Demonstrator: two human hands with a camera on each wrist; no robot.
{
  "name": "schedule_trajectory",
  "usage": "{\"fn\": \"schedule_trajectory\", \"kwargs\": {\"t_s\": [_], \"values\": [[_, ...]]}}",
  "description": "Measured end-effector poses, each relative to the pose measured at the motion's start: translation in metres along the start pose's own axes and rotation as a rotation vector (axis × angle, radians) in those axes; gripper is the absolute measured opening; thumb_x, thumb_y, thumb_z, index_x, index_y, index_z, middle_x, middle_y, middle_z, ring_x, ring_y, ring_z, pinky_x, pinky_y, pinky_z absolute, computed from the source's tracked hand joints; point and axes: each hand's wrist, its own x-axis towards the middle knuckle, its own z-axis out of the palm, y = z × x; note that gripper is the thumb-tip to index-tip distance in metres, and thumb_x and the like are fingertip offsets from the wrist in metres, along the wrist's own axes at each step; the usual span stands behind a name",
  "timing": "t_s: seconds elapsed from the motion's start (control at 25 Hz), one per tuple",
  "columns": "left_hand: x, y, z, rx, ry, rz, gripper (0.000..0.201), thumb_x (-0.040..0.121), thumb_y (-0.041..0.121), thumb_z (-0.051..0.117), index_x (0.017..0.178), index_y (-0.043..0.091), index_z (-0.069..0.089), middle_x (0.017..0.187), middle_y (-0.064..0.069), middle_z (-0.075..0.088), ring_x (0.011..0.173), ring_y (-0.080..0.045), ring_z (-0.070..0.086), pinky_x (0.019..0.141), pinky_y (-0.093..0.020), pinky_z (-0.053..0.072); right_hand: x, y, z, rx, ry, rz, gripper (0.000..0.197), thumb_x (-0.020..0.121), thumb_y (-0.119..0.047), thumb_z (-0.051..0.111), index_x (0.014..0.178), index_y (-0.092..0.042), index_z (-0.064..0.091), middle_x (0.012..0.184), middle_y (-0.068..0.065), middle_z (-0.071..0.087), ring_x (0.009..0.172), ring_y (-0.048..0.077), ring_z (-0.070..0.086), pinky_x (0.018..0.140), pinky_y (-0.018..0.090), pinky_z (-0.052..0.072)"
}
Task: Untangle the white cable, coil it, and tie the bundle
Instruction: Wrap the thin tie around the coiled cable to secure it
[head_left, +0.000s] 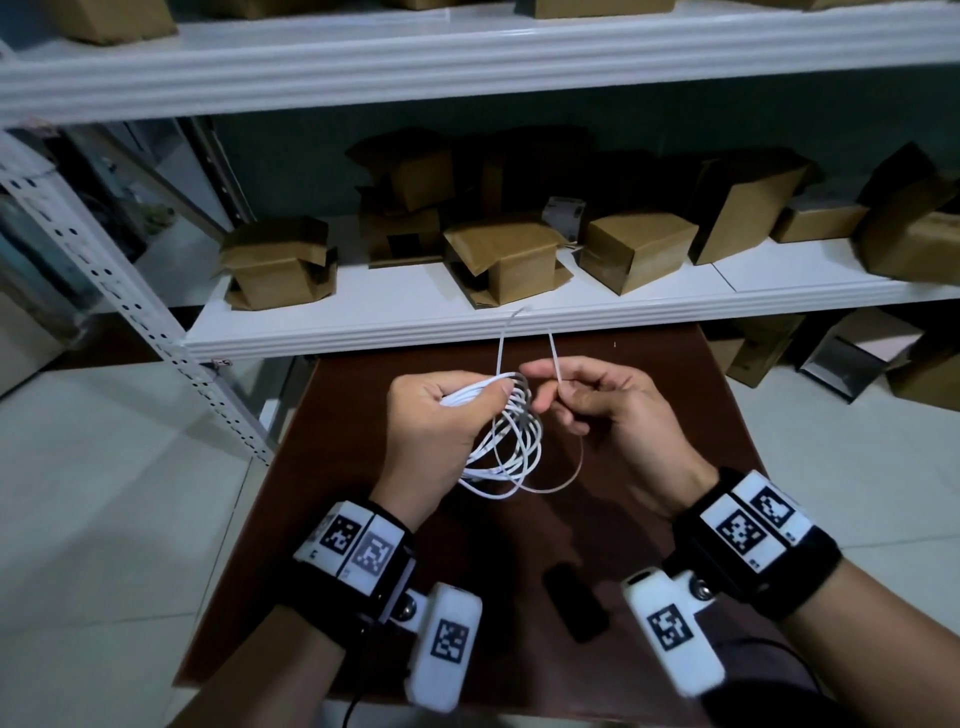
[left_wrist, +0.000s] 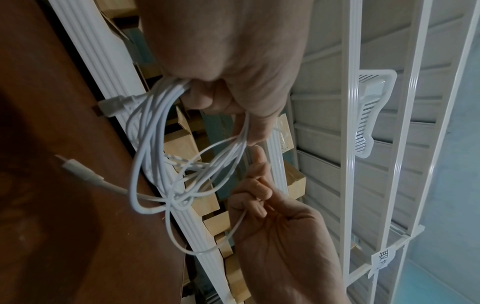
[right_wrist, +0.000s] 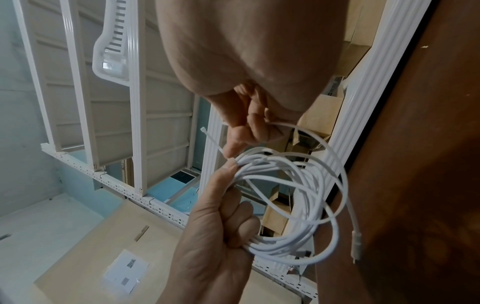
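The white cable (head_left: 511, 441) is wound into a loose coil of several loops, held above the brown table (head_left: 654, 374). My left hand (head_left: 493, 397) grips the coil's top, fingers curled round the bunched strands (left_wrist: 166, 96). My right hand (head_left: 548, 387) is just to its right and pinches a thin white tie strip (head_left: 555, 358). The strip arcs up over both hands, and its lower part hangs in a loop under the coil. Its small head (right_wrist: 202, 130) sticks out past my right fingers (right_wrist: 249, 127). One cable plug (left_wrist: 78, 167) dangles from the coil (right_wrist: 298, 226).
A white metal shelf (head_left: 363, 332) stands right behind the table, loaded with several open cardboard boxes (head_left: 498, 260). A small black object (head_left: 576, 603) lies on the table near me. More boxes sit on the tiled floor at the right (head_left: 857, 358).
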Motion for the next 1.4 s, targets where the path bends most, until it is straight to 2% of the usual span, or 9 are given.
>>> {"fn": "schedule_trajectory", "kwargs": {"t_s": [0.32,0.48,0.64,0.76,0.92,1.04,1.16,1.28,1.4], "values": [[0.004,0.000,-0.002,0.005,0.011,0.028,0.008,0.086,0.002,0.082,0.079,0.006,0.083,0.075,-0.010,0.080,0.065,-0.010,0.070,0.062,-0.022,0.054,-0.002,-0.001,0.003,-0.049,0.018,-0.020,0.032,0.096,0.013,0.042,0.116,0.016,0.066,0.082,0.023,0.064,0.064,0.017,0.043,0.057,0.023,0.030],[0.002,0.001,-0.002,0.001,-0.005,0.033,0.006,0.088,0.003,0.081,0.083,0.000,0.083,0.078,-0.015,0.080,0.068,-0.016,0.072,0.064,-0.027,0.055,-0.004,-0.004,0.007,-0.087,0.052,-0.024,0.033,0.106,-0.006,0.045,0.112,0.020,0.064,0.076,0.018,0.062,0.061,0.014,0.043,0.057,0.021,0.033],[0.003,-0.001,-0.002,0.001,-0.010,0.037,0.008,0.088,0.008,0.081,0.086,0.000,0.083,0.080,-0.019,0.080,0.073,-0.030,0.075,0.071,-0.042,0.059,-0.005,-0.003,0.008,-0.126,0.039,-0.031,0.029,0.104,-0.009,0.056,0.105,0.019,0.066,0.069,0.010,0.059,0.056,0.008,0.046,0.056,0.013,0.038],[0.000,-0.001,-0.002,0.014,-0.044,0.036,0.010,0.089,0.009,0.080,0.087,-0.001,0.083,0.081,-0.021,0.079,0.079,-0.045,0.078,0.073,-0.058,0.061,-0.007,-0.002,0.006,-0.136,0.016,-0.002,0.022,0.100,-0.001,0.059,0.113,0.013,0.069,0.067,0.011,0.061,0.057,0.012,0.048,0.056,0.015,0.041],[-0.005,-0.001,0.001,0.088,-0.055,0.042,0.014,0.086,0.018,0.081,0.084,0.005,0.084,0.078,-0.018,0.080,0.072,-0.026,0.072,0.068,-0.061,0.058,-0.010,-0.005,0.010,-0.196,0.019,0.022,0.015,0.096,0.003,0.057,0.106,0.011,0.065,0.056,0.010,0.057,0.048,0.012,0.050,0.052,0.020,0.037],[-0.004,-0.005,0.004,0.133,-0.053,0.050,0.018,0.083,0.026,0.082,0.082,0.008,0.085,0.078,-0.015,0.080,0.072,-0.022,0.070,0.069,-0.060,0.057,-0.009,-0.006,0.014,-0.130,0.043,0.002,0.015,0.102,-0.005,0.055,0.109,0.008,0.061,0.047,0.006,0.050,0.040,0.010,0.043,0.050,0.018,0.039],[-0.010,-0.006,0.009,0.143,-0.071,0.065,0.015,0.084,0.022,0.081,0.079,0.009,0.084,0.075,-0.013,0.080,0.070,-0.019,0.070,0.066,-0.049,0.057,-0.011,-0.004,0.014,-0.105,0.055,-0.020,0.021,0.105,-0.009,0.054,0.115,0.008,0.059,0.047,0.004,0.052,0.040,0.009,0.043,0.050,0.018,0.039],[-0.020,-0.007,0.017,0.149,-0.185,0.079,0.016,0.089,0.010,0.078,0.074,0.008,0.083,0.073,-0.009,0.080,0.070,-0.016,0.073,0.070,-0.036,0.059,-0.013,-0.002,0.012,-0.072,0.058,-0.007,0.024,0.103,-0.008,0.058,0.123,0.004,0.063,0.050,0.004,0.055,0.041,0.009,0.045,0.048,0.017,0.038],[-0.018,-0.018,0.021,0.204,-0.163,0.069,0.009,0.086,0.019,0.084,0.077,0.016,0.085,0.073,-0.010,0.079,0.068,-0.017,0.069,0.064,-0.053,0.059,-0.013,-0.005,0.011,-0.031,0.095,-0.029,0.014,0.099,-0.005,0.063,0.112,0.000,0.067,0.049,0.002,0.053,0.041,0.008,0.043,0.046,0.016,0.036]]}}
